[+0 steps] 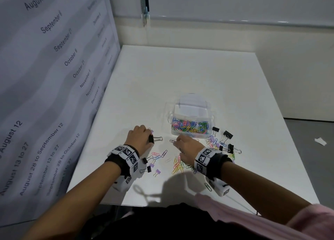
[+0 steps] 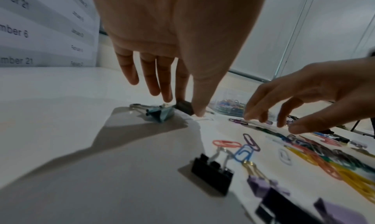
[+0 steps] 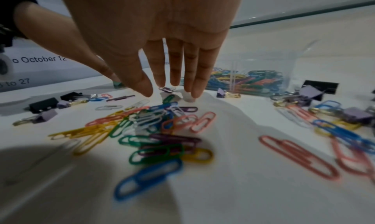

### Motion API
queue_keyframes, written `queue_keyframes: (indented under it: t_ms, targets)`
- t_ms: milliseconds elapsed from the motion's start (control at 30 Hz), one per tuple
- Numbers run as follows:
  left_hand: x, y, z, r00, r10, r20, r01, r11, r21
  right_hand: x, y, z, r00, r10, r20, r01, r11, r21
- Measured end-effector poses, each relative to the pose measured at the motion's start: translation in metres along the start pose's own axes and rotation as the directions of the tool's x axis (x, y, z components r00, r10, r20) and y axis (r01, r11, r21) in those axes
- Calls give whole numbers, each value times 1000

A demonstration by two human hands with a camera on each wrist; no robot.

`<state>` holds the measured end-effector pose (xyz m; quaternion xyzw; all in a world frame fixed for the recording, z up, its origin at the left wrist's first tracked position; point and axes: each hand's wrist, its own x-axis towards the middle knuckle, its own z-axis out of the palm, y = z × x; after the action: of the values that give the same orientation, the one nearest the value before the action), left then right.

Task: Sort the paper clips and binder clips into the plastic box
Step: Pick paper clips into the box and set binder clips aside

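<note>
A clear plastic box (image 1: 171, 117) stands mid-table; its near compartment is full of coloured paper clips, its far one looks bare. My left hand (image 1: 151, 137) pinches a black binder clip (image 1: 151, 139) that sits on the table, thumb and forefinger either side (image 2: 183, 107). A teal binder clip (image 2: 160, 113) lies just left of it. My right hand (image 1: 176, 141) hovers with straight fingers over a purple paper clip (image 3: 166, 89), holding nothing. Loose paper clips (image 1: 178, 164) lie heaped between my wrists (image 3: 154, 123). More black binder clips (image 1: 227, 135) and lilac ones lie right of the box.
A printed calendar panel (image 1: 45, 77) walls off the left side of the white table (image 1: 162, 73). Small black and lilac binder clips (image 1: 149, 169) lie by my left wrist. A stray paper clip (image 1: 207, 186) lies beside my right wrist. A white scrap (image 1: 320, 141) lies on the floor.
</note>
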<state>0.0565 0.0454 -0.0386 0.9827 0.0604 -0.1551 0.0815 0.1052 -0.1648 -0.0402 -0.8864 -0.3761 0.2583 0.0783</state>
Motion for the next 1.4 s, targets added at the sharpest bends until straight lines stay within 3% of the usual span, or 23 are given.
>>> queue_keyframes:
  t_ms: [67, 167, 233, 333, 500, 633, 933, 1133, 1300, 1400]
  targets:
    - [-4, 2, 0, 999, 2, -39, -4, 999, -36, 3, -5, 1, 1000, -19, 5, 19, 1000, -3]
    - [-12, 9, 2, 990, 122, -71, -131, 981, -141, 6, -12, 3, 999, -27, 31, 28, 999, -21]
    - [-17, 14, 6, 978, 205, 26, -197, 964, -181, 7, -13, 5, 999, -34, 32, 34, 999, -26]
    - [-18, 17, 14, 963, 228, 146, -219, 973, -77, 6, -8, 6, 998, -43, 47, 44, 999, -27]
    - [-11, 24, 22, 963, 216, 159, -208, 976, -68, -4, 5, 2, 995, -62, 80, 64, 998, -17]
    - [-7, 37, 20, 961, 210, 179, -182, 970, -158, -18, 20, -4, 998, 25, 49, -30, 995, 95]
    - [-5, 81, 26, 959, 223, 173, -146, 917, -372, -38, 39, 6, 979, 165, 119, -174, 982, 74]
    - [-10, 91, 28, 951, 252, 182, -138, 867, -479, -39, 31, 14, 980, 196, 23, -196, 947, 255]
    - [-14, 75, 27, 907, 307, 288, -226, 933, -281, -49, 39, 14, 973, 227, 51, -232, 932, 277]
    - [-15, 74, 28, 907, 311, 284, -251, 941, -227, -50, 38, 17, 968, 241, 74, -252, 937, 243]
